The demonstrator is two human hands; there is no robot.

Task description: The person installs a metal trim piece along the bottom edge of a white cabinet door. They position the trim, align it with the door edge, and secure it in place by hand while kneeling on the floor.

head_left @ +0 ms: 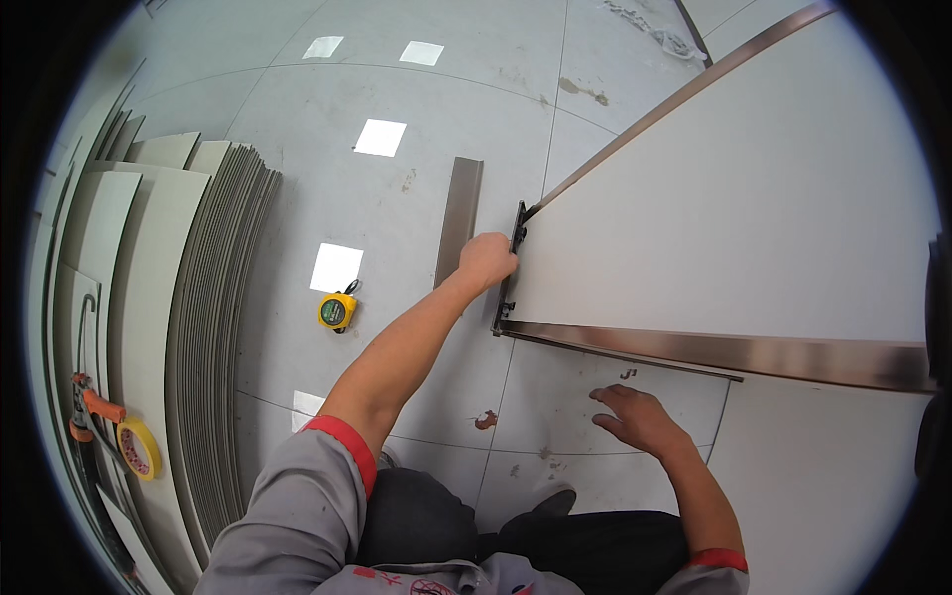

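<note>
A large white panel (714, 198) with bronze-coloured metal edge trim (694, 347) stretches in from the right. Along its near end runs a dark narrow end strip (504, 307) with small black fittings. My left hand (488, 260) is closed at this strip, its knuckles up; its fingertips and whatever they grip are hidden. Apart from the panel, below its lower trim, my right hand (640, 418) hovers with fingers loosely spread and nothing in them. Just beyond my left hand, a brown metal profile (459, 213) lies on the floor.
On the tiled floor to the left sits a yellow tape measure (337, 311). Stacked grey-white boards (188, 297) stand farther left, with a yellow tape roll (139, 447) and an orange-handled tool (99, 407). A thin dark strip (635, 365) runs below the panel. Clear plastic (662, 35) lies far off.
</note>
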